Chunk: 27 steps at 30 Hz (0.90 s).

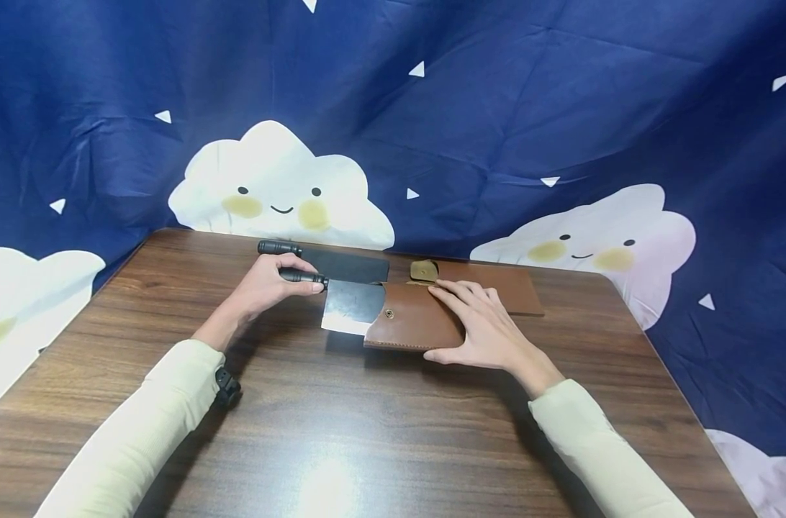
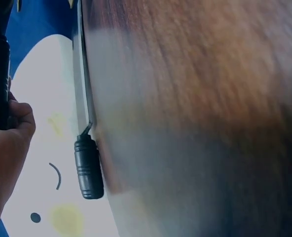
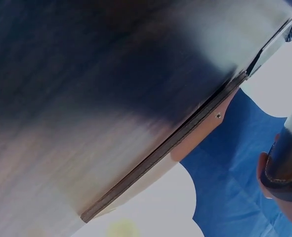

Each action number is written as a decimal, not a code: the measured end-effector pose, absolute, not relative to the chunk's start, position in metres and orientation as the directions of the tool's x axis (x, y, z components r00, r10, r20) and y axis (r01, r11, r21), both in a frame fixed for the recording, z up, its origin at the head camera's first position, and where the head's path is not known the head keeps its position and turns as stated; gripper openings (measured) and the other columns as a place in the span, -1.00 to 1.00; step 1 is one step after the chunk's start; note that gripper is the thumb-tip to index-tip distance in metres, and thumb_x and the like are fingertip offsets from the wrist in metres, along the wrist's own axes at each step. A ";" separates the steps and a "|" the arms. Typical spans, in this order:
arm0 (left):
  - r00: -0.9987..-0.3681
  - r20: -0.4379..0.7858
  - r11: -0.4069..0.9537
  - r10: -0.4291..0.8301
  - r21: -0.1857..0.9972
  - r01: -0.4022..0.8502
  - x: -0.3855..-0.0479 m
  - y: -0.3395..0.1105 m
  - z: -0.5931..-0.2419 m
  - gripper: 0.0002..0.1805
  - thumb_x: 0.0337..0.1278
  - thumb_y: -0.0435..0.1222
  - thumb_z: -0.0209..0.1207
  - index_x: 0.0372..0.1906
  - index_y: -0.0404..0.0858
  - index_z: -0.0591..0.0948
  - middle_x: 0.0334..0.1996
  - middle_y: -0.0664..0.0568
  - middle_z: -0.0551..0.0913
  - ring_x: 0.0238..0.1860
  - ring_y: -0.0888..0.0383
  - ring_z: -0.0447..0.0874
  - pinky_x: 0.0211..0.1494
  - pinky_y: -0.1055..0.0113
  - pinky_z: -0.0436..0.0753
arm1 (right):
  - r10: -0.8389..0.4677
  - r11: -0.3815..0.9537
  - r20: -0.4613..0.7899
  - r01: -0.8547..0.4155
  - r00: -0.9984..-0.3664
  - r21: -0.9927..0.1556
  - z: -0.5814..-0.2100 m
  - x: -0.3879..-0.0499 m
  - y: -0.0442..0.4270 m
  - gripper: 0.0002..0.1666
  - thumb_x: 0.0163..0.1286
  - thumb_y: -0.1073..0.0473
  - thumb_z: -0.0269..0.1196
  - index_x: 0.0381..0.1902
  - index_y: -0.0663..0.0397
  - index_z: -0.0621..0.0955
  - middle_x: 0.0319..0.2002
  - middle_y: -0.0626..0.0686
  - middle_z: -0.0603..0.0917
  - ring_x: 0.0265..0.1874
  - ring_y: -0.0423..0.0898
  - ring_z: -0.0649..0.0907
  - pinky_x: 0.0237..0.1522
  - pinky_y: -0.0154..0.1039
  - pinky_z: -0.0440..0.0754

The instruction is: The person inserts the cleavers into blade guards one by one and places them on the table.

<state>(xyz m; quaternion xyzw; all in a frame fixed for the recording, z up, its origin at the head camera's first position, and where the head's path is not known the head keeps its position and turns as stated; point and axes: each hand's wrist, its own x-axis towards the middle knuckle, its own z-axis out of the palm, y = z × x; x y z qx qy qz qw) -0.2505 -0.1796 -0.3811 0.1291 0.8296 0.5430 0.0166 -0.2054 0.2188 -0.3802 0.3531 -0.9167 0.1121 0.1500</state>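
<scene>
One wooden table (image 1: 257,446) spreads beneath a cleaver (image 1: 353,306), its black handle (image 1: 296,275) pinched between thumb and fingers of the left hand (image 1: 266,285). The right hand (image 1: 482,329), thumb and fingers parted, grips the brown sheath (image 1: 415,316) around the blade's front part. Beyond lie a second cleaver (image 1: 348,267) and a second sheath (image 1: 497,282); a blue cloud-print curtain (image 1: 471,137) hangs behind.
</scene>
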 end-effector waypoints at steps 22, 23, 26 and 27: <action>-0.957 0.161 0.412 0.242 0.876 0.251 -0.252 -0.160 -0.377 -0.57 -0.06 -0.11 0.57 -0.10 -0.25 0.76 -0.13 -0.09 0.69 -0.13 0.02 0.62 -0.05 0.25 0.55 | -0.616 0.725 0.361 -0.683 -0.700 -0.087 -0.376 -0.206 0.209 0.30 -0.08 -0.66 0.34 0.49 -0.05 0.40 0.41 0.08 0.43 0.29 0.10 0.40 0.02 0.05 0.31; -0.957 0.161 0.411 0.242 0.876 0.251 -0.252 -0.159 -0.376 -0.57 -0.06 -0.11 0.57 -0.10 -0.25 0.76 -0.13 -0.09 0.69 -0.13 0.02 0.62 -0.04 0.25 0.56 | -0.615 0.726 0.362 -0.682 -0.700 -0.088 -0.376 -0.206 0.209 0.30 -0.08 -0.66 0.34 0.49 -0.06 0.40 0.41 0.08 0.43 0.29 0.10 0.40 0.03 0.06 0.31; -0.956 0.167 0.413 0.242 0.874 0.257 -0.252 -0.158 -0.376 -0.57 -0.06 -0.12 0.57 -0.10 -0.25 0.76 -0.13 -0.09 0.69 -0.13 0.02 0.61 -0.04 0.25 0.56 | -0.614 0.725 0.364 -0.683 -0.700 -0.090 -0.375 -0.206 0.209 0.30 -0.09 -0.66 0.34 0.49 -0.05 0.40 0.40 0.09 0.43 0.29 0.10 0.40 0.02 0.07 0.31; -0.955 0.170 0.412 0.243 0.873 0.260 -0.252 -0.157 -0.376 -0.57 -0.07 -0.12 0.57 -0.10 -0.25 0.76 -0.13 -0.09 0.69 -0.13 0.02 0.61 -0.05 0.26 0.56 | -0.615 0.725 0.365 -0.683 -0.699 -0.088 -0.375 -0.206 0.209 0.30 -0.09 -0.66 0.34 0.49 -0.05 0.40 0.40 0.09 0.43 0.29 0.10 0.40 0.02 0.06 0.31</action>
